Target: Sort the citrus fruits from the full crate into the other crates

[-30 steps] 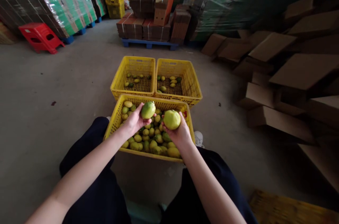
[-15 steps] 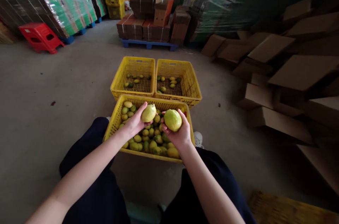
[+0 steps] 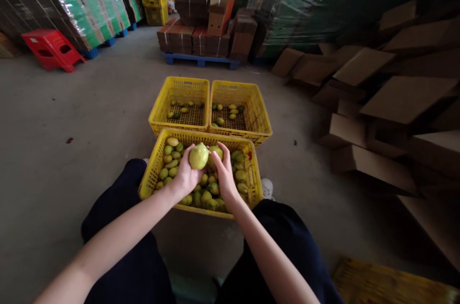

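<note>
The left hand [image 3: 187, 175] carries a pale fruit [image 3: 199, 156] above the front crate [image 3: 152, 167]; its grip is closed around it from below, palm upward, probably so that the weight rests safely and the top side can be seen. The right hand [image 3: 224, 173] has its grip closed on a second fruit [image 3: 214, 154], which the fingers partly hide; whether both fruits touch, I cannot tell. The front crate, with many loose fruits [image 3: 206, 197], stands between the person's legs [image 3: 115, 196], it seems for easy reach. The left rear crate [image 3: 160, 103] and the right rear crate [image 3: 258, 103], with only a few scattered fruits [image 3: 233, 112], stand side by side just behind it. Compared with half a second ago, the right hand has come nearer to the left one and its palm has turned inward, while the scattered fruits look unchanged.
</note>
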A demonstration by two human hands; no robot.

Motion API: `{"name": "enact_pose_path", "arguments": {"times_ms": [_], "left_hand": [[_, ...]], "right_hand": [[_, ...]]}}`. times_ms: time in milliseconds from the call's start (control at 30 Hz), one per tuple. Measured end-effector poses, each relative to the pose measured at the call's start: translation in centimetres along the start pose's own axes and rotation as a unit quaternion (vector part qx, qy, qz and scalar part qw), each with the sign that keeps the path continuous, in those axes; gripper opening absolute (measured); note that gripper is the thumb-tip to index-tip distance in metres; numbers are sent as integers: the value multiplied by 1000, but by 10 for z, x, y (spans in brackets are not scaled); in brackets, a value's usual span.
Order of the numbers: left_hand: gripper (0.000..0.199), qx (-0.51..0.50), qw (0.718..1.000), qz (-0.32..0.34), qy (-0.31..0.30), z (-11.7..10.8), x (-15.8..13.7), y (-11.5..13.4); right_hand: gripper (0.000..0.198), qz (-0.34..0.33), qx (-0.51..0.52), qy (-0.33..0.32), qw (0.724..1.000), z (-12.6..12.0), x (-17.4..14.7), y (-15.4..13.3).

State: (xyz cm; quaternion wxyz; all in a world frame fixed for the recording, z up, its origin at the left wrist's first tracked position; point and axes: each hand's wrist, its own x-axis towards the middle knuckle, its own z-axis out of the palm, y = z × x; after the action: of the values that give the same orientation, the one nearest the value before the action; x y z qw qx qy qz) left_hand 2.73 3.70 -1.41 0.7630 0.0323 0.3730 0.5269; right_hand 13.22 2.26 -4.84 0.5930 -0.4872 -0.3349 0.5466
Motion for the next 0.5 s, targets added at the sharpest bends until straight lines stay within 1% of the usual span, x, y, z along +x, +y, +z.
{"name": "enact_pose_path", "arguments": {"times_ms": [67,167,200,267,300,367,500], "left_hand": [[23,-2,1000,15,-15,-3,2,-8],[19,15,996,66,-53,-10,4,-18],[20,23,994,80,-68,-12,3,-20],[31,31,991,88,-91,-13,1,-20],[37,28,992,82,-96,-12,0,-19],[43,13,995,61,-83,-10,-2,-13],[44,-9,999,1,-53,-7,3,5]], "right_hand": [[50,-47,-56,-28,997,3,-3,7],[58,-101,-153,-72,980,5,-7,11],[61,-111,-176,-75,975,6,-9,11],[61,-125,-206,-63,968,7,-13,10],[58,-131,-216,-56,966,7,-14,9],[53,-149,-227,-59,961,6,-17,7],[44,-180,-218,-117,952,3,-22,-1]]}}
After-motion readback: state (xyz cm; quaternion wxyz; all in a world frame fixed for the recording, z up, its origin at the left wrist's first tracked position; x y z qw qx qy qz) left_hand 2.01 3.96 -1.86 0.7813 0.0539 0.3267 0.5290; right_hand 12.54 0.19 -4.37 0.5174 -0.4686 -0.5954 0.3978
